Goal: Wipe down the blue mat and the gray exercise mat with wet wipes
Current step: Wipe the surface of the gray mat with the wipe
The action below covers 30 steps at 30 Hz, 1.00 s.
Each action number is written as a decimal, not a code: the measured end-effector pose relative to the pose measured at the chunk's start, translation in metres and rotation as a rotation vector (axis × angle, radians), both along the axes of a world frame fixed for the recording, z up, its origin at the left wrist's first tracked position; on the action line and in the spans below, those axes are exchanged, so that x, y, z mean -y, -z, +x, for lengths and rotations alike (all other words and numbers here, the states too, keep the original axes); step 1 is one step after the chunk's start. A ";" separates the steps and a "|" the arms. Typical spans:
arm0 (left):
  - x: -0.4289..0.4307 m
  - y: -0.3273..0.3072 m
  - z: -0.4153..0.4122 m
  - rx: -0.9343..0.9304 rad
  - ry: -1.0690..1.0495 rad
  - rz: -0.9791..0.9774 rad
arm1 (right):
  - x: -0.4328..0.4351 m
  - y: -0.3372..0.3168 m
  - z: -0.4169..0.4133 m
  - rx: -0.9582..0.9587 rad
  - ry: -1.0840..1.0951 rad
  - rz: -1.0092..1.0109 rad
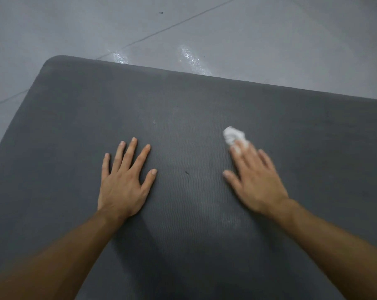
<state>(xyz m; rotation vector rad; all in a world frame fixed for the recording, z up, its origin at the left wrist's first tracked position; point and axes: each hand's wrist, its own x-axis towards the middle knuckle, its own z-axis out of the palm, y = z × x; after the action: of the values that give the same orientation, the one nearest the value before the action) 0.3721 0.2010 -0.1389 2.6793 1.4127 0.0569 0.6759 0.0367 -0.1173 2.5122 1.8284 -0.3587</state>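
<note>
The gray exercise mat [183, 100] fills most of the view, with its rounded far-left corner at the upper left. My left hand [124, 180] lies flat on it, fingers spread and straight. My right hand [257, 180], blurred, presses a crumpled white wet wipe [233, 135] onto the mat under its straight fingertips. Most of the wipe pokes out ahead of the fingers. The blue mat is not in view.
Pale gray floor tiles [226, 29] with dark grout lines lie beyond the mat's far edge. Two shiny light patches [192, 59] show on the floor close to that edge. A small dark speck [186, 172] sits on the mat between my hands.
</note>
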 end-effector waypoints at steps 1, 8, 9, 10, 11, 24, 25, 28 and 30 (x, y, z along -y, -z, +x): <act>0.000 0.000 0.000 0.001 0.000 -0.001 | -0.003 -0.002 0.018 0.009 0.109 -0.012; -0.001 0.001 0.002 0.017 0.001 0.010 | -0.006 -0.009 -0.012 -0.121 0.000 -0.048; -0.002 0.000 0.002 0.019 0.005 0.012 | 0.001 -0.011 -0.028 -0.135 -0.094 -0.057; -0.001 0.000 0.001 0.021 0.001 0.005 | 0.009 -0.012 -0.044 -0.138 -0.194 -0.063; -0.001 0.000 0.001 0.021 -0.007 0.003 | 0.017 -0.014 -0.056 -0.135 -0.279 -0.062; -0.001 -0.001 0.001 0.031 -0.006 -0.001 | 0.039 -0.007 0.031 0.014 0.108 -0.046; -0.001 -0.001 0.001 0.026 -0.006 -0.001 | 0.038 -0.009 0.035 -0.018 0.146 -0.047; -0.001 0.001 0.000 0.012 0.001 -0.009 | 0.038 -0.011 0.026 -0.095 0.076 -0.020; -0.002 0.001 0.001 0.011 0.005 -0.013 | 0.043 -0.011 0.007 -0.119 -0.086 -0.034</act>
<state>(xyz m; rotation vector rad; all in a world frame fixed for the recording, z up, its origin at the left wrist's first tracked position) 0.3728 0.2029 -0.1404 2.6681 1.3988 0.0616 0.6831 -0.0065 -0.1064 2.4300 1.9462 -0.5430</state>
